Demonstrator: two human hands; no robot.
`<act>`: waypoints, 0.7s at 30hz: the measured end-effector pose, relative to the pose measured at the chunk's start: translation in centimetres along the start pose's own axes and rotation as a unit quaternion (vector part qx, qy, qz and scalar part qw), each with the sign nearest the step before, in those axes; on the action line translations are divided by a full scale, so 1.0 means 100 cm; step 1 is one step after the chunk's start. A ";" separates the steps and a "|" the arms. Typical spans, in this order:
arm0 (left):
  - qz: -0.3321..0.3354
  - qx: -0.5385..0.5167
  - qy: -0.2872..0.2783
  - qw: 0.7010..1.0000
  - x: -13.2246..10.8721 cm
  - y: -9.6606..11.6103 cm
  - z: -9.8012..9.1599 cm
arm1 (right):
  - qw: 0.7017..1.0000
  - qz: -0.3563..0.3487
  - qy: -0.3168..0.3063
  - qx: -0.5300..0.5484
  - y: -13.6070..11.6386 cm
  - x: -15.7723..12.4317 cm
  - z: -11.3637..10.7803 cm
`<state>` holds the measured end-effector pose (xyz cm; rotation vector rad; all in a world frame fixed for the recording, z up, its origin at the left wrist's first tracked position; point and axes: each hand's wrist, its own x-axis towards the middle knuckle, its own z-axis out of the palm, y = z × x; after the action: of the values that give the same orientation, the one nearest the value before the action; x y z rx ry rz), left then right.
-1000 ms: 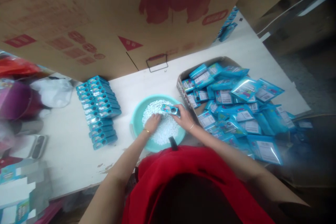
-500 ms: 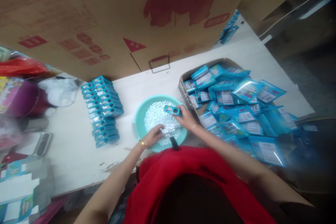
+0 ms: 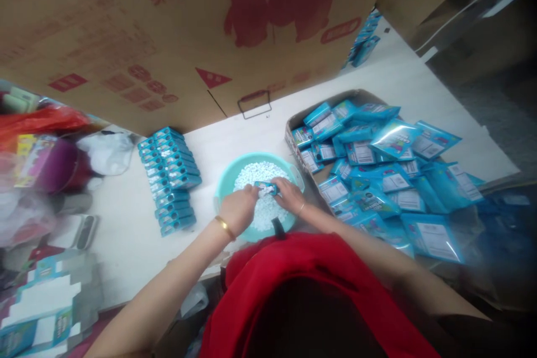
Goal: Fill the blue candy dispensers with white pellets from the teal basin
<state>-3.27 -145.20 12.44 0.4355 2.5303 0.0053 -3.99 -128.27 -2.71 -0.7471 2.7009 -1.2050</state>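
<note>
Left hand [image 3: 238,208] covering blue case [image 3: 265,185], right hand [image 3: 288,194] gripping, contents unclear

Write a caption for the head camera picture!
Left hand and right hand hold a blue box over a teal basin of white pellets, beside stacked blue boxes and a carton of blue pouches.

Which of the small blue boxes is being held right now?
The small blue box over the teal basin, gripped between left hand and right hand; the other boxes sit stacked in rows on the table.
</note>
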 end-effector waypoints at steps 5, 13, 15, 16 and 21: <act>0.001 0.044 0.007 0.999 -0.012 0.013 -0.023 | 1.000 0.009 -0.001 0.025 0.000 -0.005 0.003; 0.113 -0.160 0.116 0.974 -0.016 -0.045 0.025 | 0.987 -0.009 -0.036 0.156 -0.037 -0.005 0.004; 0.110 -0.176 0.112 0.972 -0.020 -0.056 0.038 | 0.982 -0.025 -0.050 0.182 -0.049 -0.001 0.007; 0.102 -0.186 0.123 0.970 -0.024 -0.064 0.043 | 0.981 -0.029 -0.048 0.183 -0.052 0.001 0.007; -0.031 -0.185 0.261 0.947 -0.042 -0.133 0.058 | 0.996 0.016 0.059 0.066 -0.031 -0.003 -0.008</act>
<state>-0.93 -159.58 8.51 0.2199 2.9619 0.6404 -2.71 -129.33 0.02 -0.6319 2.6788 -1.4474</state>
